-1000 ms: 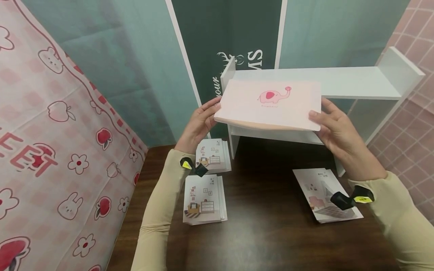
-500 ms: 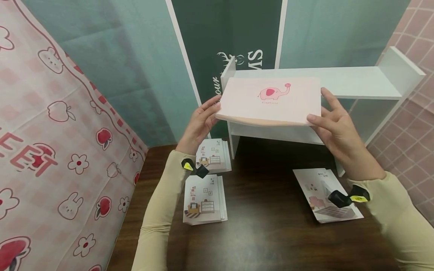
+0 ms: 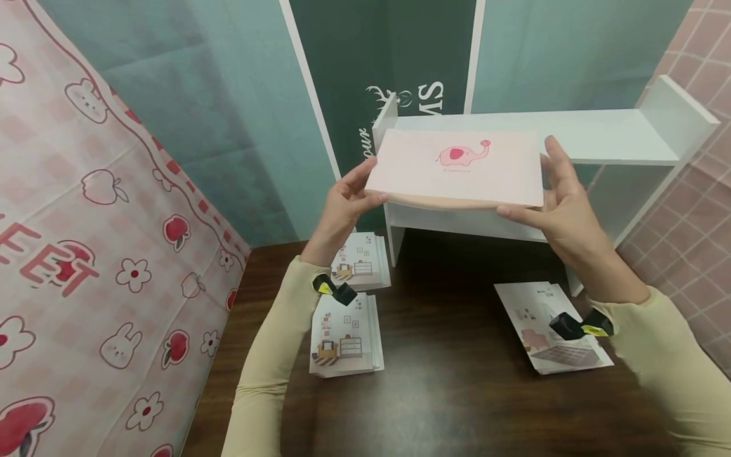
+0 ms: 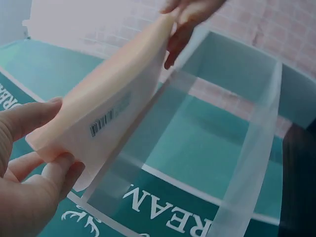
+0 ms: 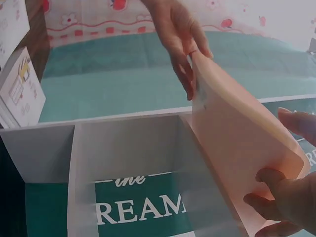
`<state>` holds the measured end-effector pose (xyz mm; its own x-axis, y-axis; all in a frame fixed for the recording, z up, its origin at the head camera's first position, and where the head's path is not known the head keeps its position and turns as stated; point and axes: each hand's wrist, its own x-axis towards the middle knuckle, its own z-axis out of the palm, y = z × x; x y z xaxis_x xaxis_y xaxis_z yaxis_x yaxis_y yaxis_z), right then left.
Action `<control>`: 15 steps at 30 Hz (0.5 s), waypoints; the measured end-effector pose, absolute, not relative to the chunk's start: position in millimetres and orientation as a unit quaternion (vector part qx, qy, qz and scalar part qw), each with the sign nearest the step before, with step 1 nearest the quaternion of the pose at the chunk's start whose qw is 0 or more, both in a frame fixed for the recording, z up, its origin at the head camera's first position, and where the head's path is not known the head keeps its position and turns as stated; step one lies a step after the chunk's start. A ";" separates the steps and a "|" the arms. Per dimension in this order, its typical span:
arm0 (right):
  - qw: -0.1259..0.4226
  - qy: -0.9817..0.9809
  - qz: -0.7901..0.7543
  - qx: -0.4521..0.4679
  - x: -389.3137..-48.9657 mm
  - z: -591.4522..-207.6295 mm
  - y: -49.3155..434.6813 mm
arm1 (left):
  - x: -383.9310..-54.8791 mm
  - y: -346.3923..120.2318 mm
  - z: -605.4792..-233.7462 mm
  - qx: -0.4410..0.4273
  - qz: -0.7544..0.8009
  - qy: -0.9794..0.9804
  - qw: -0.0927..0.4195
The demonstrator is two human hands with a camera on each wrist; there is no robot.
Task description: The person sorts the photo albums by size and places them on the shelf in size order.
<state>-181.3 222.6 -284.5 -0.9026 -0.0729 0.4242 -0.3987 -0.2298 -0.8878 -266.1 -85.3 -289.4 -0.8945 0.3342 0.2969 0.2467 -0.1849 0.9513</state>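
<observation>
A pink notebook with an elephant drawn on its cover is held level above the front of a white shelf unit. My left hand grips its left end, with the thumb at the front corner. My right hand holds the right end, thumb along the front edge and fingers beyond the side. In the left wrist view the notebook shows a barcode on its underside. Several right-hand fingers lie against that underside in the right wrist view.
Two stacks of white illustrated booklets, a near stack and a far stack, lie at the left of the dark wooden table. Another booklet stack lies at the right. A patterned pink cloth hangs on the left.
The notebook's front right corner has risen slightly. My right thumb has slid from the cover down to the front edge, and my left thumb has shifted to the front left corner.
</observation>
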 end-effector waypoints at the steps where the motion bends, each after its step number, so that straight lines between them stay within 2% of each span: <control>1: 0.112 -0.622 0.751 0.192 -181.6 -284.2 222.1 | -265.2 -85.0 -288.9 0.233 0.729 0.642 0.026; 15: 0.181 -0.793 0.564 0.141 -184.2 -285.5 221.5 | -262.9 -80.9 -293.9 0.297 0.655 0.694 -0.043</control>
